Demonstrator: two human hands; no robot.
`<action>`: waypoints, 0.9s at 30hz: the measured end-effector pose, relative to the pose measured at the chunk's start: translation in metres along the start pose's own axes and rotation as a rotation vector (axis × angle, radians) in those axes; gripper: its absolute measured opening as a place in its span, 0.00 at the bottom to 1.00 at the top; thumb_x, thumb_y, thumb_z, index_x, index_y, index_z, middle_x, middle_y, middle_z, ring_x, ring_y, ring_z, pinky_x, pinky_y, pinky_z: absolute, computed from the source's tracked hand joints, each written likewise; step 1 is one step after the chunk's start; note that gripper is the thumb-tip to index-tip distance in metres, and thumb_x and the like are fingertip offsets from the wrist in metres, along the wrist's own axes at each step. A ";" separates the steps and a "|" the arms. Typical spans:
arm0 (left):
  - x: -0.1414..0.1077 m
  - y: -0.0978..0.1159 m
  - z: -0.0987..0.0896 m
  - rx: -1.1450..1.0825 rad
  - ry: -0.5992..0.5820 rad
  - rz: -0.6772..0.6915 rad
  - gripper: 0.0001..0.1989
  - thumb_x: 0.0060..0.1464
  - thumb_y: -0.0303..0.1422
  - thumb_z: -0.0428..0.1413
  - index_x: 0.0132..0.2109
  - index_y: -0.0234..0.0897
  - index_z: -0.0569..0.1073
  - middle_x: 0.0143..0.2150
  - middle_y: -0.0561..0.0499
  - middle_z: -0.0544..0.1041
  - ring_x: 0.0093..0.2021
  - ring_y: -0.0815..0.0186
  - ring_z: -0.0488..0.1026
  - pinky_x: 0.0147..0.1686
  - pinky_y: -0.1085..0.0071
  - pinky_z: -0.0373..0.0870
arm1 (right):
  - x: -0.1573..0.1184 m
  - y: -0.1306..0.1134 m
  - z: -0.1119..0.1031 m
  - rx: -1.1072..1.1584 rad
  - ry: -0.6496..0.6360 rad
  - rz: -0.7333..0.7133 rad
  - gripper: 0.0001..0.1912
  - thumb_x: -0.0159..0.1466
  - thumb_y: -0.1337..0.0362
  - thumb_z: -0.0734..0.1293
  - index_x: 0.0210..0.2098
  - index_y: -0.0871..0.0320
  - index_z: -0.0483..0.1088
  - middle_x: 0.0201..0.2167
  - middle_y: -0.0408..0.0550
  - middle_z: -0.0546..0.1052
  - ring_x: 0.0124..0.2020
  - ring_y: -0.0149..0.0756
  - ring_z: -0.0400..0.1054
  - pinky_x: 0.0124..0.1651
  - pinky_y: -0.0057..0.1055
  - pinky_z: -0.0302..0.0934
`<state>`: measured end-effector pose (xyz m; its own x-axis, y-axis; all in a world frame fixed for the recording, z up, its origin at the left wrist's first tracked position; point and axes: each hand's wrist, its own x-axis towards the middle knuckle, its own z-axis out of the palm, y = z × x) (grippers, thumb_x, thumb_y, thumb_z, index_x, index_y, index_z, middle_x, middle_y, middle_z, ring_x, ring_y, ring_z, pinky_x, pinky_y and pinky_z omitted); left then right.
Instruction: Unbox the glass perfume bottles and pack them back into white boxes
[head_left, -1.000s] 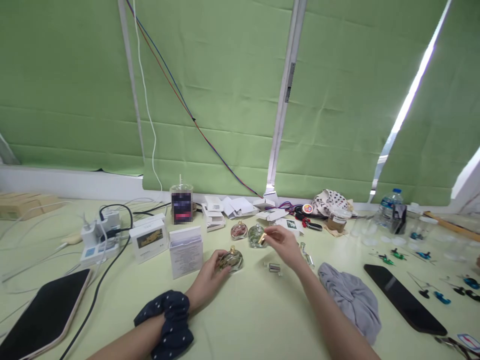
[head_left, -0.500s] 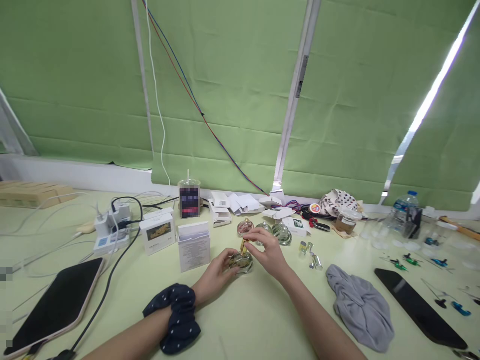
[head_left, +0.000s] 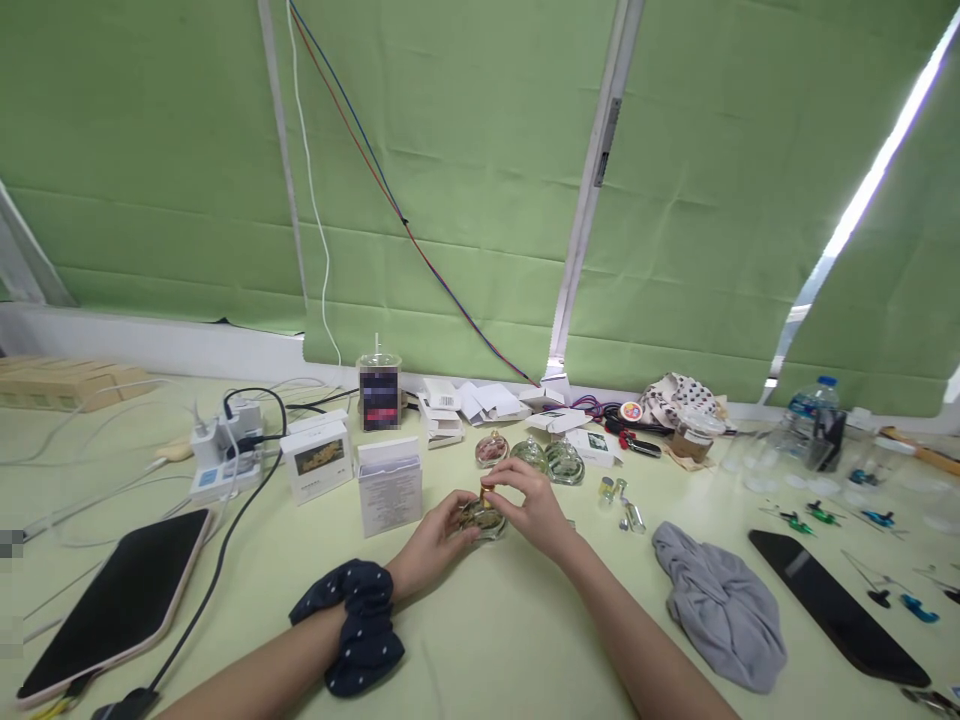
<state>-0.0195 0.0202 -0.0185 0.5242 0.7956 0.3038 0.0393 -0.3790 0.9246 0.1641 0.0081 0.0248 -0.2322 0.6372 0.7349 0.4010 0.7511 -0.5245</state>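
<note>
A round glass bottle [head_left: 489, 521] with greenish contents rests on the table, and my left hand [head_left: 439, 541] is closed around its left side. My right hand [head_left: 531, 505] pinches a small gold piece [head_left: 486, 491] upright at the top of the bottle. Whether the piece is seated in the neck cannot be made out. Just behind my hands are a pink glass bottle [head_left: 492, 449] and two green ones, one of them at the right [head_left: 565, 463]. A dark dotted scrunchie [head_left: 360, 625] circles my left wrist.
White boxes [head_left: 390, 490] and a power strip [head_left: 225, 475] stand left, near a tablet [head_left: 120, 600]. Small metal parts [head_left: 634, 517], a grey cloth [head_left: 720, 605] and a black phone [head_left: 836, 605] lie right. A drink cup [head_left: 379, 395] stands behind.
The gold piece has gone slightly lower against the bottle, with my right hand's fingers closer to it. The view has shifted slightly.
</note>
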 end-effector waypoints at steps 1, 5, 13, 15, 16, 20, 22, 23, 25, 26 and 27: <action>0.000 -0.001 0.000 0.001 -0.003 0.001 0.15 0.55 0.36 0.56 0.48 0.39 0.66 0.48 0.46 0.73 0.51 0.58 0.69 0.52 0.58 0.66 | 0.000 0.000 0.000 0.001 -0.001 0.002 0.07 0.60 0.67 0.67 0.37 0.56 0.75 0.36 0.50 0.74 0.39 0.36 0.70 0.42 0.33 0.65; 0.000 -0.003 -0.001 0.006 -0.004 0.008 0.15 0.55 0.35 0.56 0.49 0.39 0.66 0.48 0.46 0.72 0.51 0.58 0.69 0.52 0.58 0.66 | 0.000 -0.001 -0.001 0.015 -0.008 0.024 0.06 0.60 0.67 0.67 0.36 0.57 0.75 0.36 0.50 0.74 0.38 0.36 0.71 0.43 0.33 0.65; 0.000 -0.004 -0.001 0.015 -0.011 0.012 0.13 0.55 0.34 0.55 0.48 0.39 0.66 0.47 0.47 0.72 0.50 0.59 0.69 0.51 0.59 0.66 | -0.003 -0.001 0.001 0.040 -0.045 0.069 0.05 0.61 0.66 0.66 0.36 0.56 0.74 0.36 0.49 0.73 0.39 0.36 0.70 0.43 0.34 0.64; 0.000 -0.005 -0.001 0.014 -0.014 0.012 0.13 0.55 0.34 0.55 0.48 0.39 0.66 0.47 0.47 0.72 0.50 0.59 0.69 0.51 0.59 0.66 | -0.004 -0.001 0.001 0.049 -0.049 0.084 0.06 0.61 0.65 0.65 0.36 0.57 0.74 0.36 0.49 0.73 0.38 0.36 0.70 0.42 0.34 0.64; 0.001 -0.006 -0.001 0.017 -0.014 0.014 0.13 0.55 0.34 0.55 0.48 0.39 0.66 0.47 0.47 0.72 0.50 0.59 0.69 0.51 0.59 0.66 | -0.004 -0.001 0.002 0.055 -0.051 0.092 0.06 0.61 0.65 0.65 0.36 0.57 0.74 0.36 0.49 0.72 0.38 0.36 0.69 0.42 0.34 0.64; 0.000 -0.005 0.000 0.046 -0.004 0.039 0.13 0.55 0.33 0.55 0.48 0.39 0.66 0.47 0.47 0.72 0.49 0.59 0.70 0.51 0.59 0.67 | -0.006 0.001 0.004 0.072 -0.053 0.105 0.06 0.62 0.64 0.64 0.36 0.58 0.73 0.36 0.50 0.72 0.38 0.36 0.69 0.39 0.32 0.65; -0.001 -0.004 0.000 0.073 0.003 0.052 0.14 0.55 0.32 0.55 0.48 0.39 0.65 0.47 0.46 0.73 0.50 0.58 0.70 0.51 0.58 0.67 | -0.008 0.002 0.006 0.074 -0.050 0.110 0.07 0.63 0.63 0.64 0.36 0.58 0.72 0.36 0.50 0.72 0.39 0.36 0.69 0.38 0.32 0.66; -0.002 -0.004 0.000 0.093 0.003 0.057 0.14 0.54 0.32 0.55 0.49 0.39 0.65 0.48 0.46 0.73 0.50 0.58 0.70 0.52 0.58 0.67 | -0.009 0.003 0.007 0.072 -0.049 0.116 0.07 0.63 0.63 0.63 0.37 0.58 0.72 0.36 0.50 0.72 0.40 0.36 0.69 0.38 0.31 0.66; -0.004 -0.004 0.000 0.148 -0.003 0.061 0.17 0.54 0.30 0.54 0.51 0.39 0.63 0.51 0.45 0.72 0.52 0.58 0.70 0.53 0.56 0.66 | -0.013 0.005 0.009 0.055 -0.060 0.137 0.07 0.64 0.63 0.62 0.39 0.57 0.71 0.38 0.50 0.72 0.40 0.36 0.68 0.37 0.30 0.66; -0.006 -0.004 -0.001 0.177 -0.005 0.062 0.19 0.54 0.29 0.54 0.52 0.40 0.62 0.52 0.44 0.71 0.53 0.58 0.70 0.54 0.56 0.65 | -0.016 0.005 0.010 0.041 -0.069 0.151 0.07 0.64 0.63 0.62 0.40 0.56 0.70 0.39 0.49 0.72 0.41 0.35 0.68 0.37 0.30 0.66; -0.008 -0.005 -0.001 0.202 -0.004 0.062 0.21 0.53 0.28 0.54 0.54 0.40 0.60 0.54 0.44 0.70 0.54 0.58 0.69 0.55 0.55 0.64 | -0.018 0.006 0.011 0.023 -0.083 0.164 0.08 0.63 0.64 0.63 0.42 0.55 0.69 0.40 0.49 0.72 0.41 0.36 0.68 0.37 0.30 0.66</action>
<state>-0.0251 0.0160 -0.0248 0.5341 0.7662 0.3572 0.1765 -0.5143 0.8392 0.1609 0.0030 0.0034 -0.2381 0.7630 0.6010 0.4196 0.6388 -0.6449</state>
